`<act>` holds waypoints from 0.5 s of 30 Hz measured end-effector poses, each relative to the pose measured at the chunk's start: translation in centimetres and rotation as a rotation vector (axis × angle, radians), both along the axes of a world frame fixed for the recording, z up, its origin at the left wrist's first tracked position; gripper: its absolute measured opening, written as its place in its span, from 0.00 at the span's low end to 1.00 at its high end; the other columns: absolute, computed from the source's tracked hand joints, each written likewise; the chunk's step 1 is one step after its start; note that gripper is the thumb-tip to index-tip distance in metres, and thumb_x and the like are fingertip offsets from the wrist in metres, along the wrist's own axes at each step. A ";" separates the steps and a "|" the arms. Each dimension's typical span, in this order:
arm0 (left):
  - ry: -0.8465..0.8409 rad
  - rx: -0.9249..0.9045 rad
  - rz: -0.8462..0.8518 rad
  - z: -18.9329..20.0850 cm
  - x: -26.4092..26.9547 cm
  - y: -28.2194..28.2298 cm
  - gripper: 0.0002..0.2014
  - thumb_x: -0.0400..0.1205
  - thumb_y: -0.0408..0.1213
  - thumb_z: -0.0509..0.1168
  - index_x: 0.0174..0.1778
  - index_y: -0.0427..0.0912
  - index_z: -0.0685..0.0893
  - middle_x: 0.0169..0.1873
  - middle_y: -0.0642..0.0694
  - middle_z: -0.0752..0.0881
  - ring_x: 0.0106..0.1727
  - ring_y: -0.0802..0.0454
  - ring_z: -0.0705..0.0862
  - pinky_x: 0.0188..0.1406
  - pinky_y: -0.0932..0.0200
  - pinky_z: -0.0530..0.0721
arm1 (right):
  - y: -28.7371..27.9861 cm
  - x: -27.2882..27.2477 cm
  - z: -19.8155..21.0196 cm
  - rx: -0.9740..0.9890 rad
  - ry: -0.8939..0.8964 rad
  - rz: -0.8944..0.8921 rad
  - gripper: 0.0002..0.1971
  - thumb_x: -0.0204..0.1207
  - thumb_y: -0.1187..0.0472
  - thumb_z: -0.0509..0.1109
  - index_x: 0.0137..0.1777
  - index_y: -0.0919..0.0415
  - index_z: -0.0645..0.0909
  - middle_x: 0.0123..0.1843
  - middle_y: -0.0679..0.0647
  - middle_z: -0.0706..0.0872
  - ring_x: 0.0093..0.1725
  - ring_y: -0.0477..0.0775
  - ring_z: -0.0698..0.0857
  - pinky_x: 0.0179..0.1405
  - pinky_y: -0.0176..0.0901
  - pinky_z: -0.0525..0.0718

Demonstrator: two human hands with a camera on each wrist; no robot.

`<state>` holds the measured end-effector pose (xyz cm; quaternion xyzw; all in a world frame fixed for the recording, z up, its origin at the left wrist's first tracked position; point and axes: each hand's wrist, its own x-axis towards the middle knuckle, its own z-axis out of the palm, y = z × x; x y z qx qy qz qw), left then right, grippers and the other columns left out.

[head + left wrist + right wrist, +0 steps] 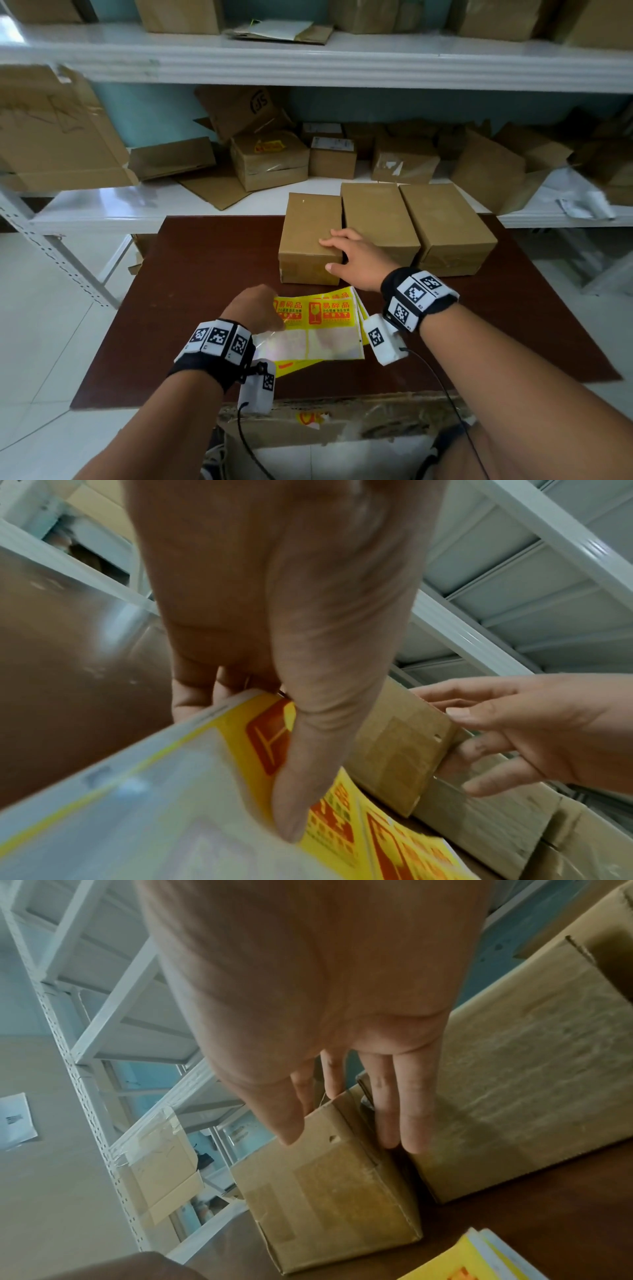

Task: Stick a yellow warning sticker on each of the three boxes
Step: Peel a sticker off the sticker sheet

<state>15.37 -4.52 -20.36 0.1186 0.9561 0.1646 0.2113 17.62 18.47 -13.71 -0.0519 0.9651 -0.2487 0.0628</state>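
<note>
Head view: Three brown cardboard boxes stand side by side at the far edge of the dark brown worktop (191, 274): the left box (308, 233), the middle box (378, 219) and the right box (445, 222). The right hand (352, 260) grasps the near right corner of the left box, fingers on its top and thumb on its near face. The sticker sheet (318, 325), with yellow warning stickers, lies near the front of the worktop. The left hand (255, 308) pinches its left edge. A white shelf (102, 209) with loose cartons stands behind.

Left wrist view: The left hand (274, 615) is clamped on the sticker sheet (205, 791), thumb on top and fingers beneath the edge. The right hand (534, 731) holds the left box (397, 753).

Right wrist view: The right hand (308, 1001) wraps the left box (329, 1191), with two fingers in the gap beside the middle box (527, 1083). A corner of the sticker sheet (479, 1259) shows at lower right.
</note>
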 end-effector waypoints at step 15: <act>-0.043 0.936 0.191 7.9 -1.8 -9.4 0.15 0.71 0.27 0.78 0.52 0.31 0.85 0.41 0.38 0.90 0.41 0.46 0.87 0.45 0.56 0.85 | 0.4 3.0 -0.5 -0.018 0.134 0.043 0.13 0.83 0.49 0.69 0.64 0.49 0.86 0.58 0.47 0.78 0.58 0.51 0.80 0.62 0.51 0.81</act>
